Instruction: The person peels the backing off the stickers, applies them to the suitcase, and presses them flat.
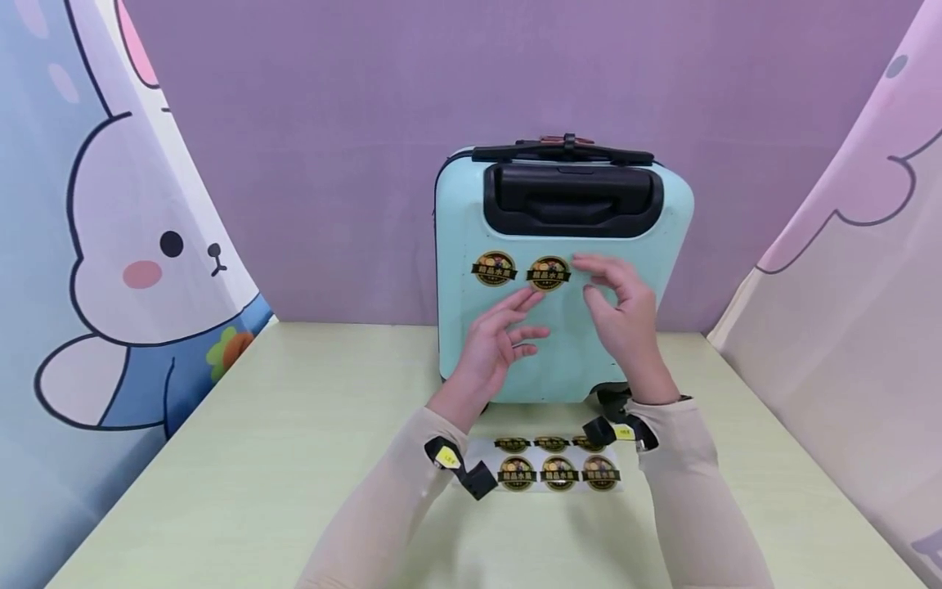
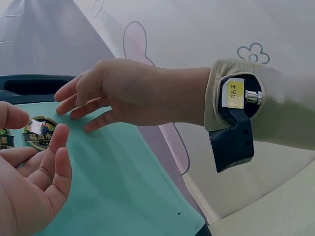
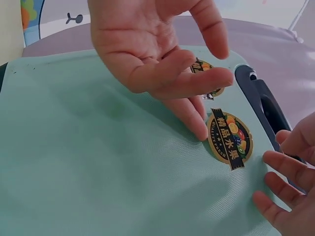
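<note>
Two round black-and-gold stickers sit side by side on a mint-green suitcase [image 1: 530, 352], below its black handle recess. My left hand [image 1: 491, 339] reaches up with fingertips at the lower edge of the right-hand sticker [image 1: 548, 273]; its other fingers are loosely bent. My right hand [image 1: 621, 307] is just right of that sticker, thumb and fingers apart with nothing between them. The left-hand sticker [image 1: 494, 268] lies flat. In the right wrist view, a left fingertip is right beside the nearer sticker [image 3: 230, 139], and my right hand [image 3: 293, 184] shows at the edge.
A sheet of stickers [image 1: 540, 474] lies on the pale table [image 1: 331, 425] in front of the suitcase, partly under my forearms in view. A purple cloth [image 1: 309, 164] hangs behind, with printed cloths at both sides. Each wrist wears a small black camera [image 1: 478, 480].
</note>
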The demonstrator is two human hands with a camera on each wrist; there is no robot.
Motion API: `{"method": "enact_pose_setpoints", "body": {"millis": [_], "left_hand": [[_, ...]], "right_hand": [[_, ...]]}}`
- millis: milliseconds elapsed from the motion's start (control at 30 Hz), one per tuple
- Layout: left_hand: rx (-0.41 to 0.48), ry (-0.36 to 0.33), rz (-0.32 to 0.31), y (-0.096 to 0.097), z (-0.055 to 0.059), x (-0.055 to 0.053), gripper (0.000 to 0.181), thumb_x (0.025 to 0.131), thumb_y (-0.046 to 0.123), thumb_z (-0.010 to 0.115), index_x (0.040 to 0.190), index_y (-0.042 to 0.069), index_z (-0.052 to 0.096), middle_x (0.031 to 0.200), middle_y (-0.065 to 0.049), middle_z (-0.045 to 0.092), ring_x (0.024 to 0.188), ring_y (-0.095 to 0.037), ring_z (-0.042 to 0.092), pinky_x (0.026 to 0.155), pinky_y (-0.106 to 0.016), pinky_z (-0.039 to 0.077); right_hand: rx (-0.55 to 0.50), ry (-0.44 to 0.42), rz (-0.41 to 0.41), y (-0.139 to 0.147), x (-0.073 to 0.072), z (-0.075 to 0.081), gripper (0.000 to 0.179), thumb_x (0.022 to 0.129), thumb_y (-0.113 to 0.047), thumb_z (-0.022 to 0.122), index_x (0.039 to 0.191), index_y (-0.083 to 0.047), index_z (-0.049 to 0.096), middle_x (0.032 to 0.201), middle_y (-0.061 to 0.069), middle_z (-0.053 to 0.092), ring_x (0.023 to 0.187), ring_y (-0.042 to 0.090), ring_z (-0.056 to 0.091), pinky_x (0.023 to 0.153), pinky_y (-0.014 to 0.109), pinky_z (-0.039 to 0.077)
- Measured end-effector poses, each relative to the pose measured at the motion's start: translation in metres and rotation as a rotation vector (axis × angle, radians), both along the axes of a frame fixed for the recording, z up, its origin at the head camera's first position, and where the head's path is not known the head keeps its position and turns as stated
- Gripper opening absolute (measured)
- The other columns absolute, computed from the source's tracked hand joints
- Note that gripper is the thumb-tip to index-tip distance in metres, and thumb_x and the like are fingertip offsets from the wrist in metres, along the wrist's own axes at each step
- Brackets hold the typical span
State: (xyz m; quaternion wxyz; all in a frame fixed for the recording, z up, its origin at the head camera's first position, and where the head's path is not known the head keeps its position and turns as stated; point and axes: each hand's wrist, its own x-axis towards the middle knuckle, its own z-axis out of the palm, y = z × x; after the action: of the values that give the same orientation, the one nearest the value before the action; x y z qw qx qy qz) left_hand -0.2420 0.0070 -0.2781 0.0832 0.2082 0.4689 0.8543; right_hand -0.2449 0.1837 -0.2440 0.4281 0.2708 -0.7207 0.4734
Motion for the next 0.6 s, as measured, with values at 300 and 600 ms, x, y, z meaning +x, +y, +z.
{"method": "enact_pose_setpoints", "body": {"millis": [300, 600], "left_hand": [[0.002, -0.017, -0.006, -0.004, -0.003, 0.000, 0.053, 0.098, 0.008, 0.044, 0.151, 0.004, 0.039, 0.150, -0.009, 0.048, 0.082, -0.010, 0.067, 0.068, -0.025, 0.053], [-0.014, -0.027, 0.018, -0.011, -0.009, -0.002, 0.052, 0.098, 0.009, 0.045, 0.149, 0.004, 0.043, 0.148, -0.010, 0.050, 0.087, -0.012, 0.066, 0.071, -0.026, 0.052]], "right_hand": [[-0.140, 0.003, 0.181, -0.002, 0.002, 0.000, 0.024, 0.088, 0.017, 0.052, 0.109, 0.017, 0.064, 0.115, 0.003, 0.068, 0.112, 0.013, 0.059, 0.093, 0.028, 0.051], [-0.162, 0.002, 0.348, -0.007, -0.002, -0.004, 0.019, 0.091, 0.013, 0.051, 0.106, 0.022, 0.059, 0.113, -0.001, 0.069, 0.112, 0.017, 0.059, 0.094, 0.028, 0.051]]}}
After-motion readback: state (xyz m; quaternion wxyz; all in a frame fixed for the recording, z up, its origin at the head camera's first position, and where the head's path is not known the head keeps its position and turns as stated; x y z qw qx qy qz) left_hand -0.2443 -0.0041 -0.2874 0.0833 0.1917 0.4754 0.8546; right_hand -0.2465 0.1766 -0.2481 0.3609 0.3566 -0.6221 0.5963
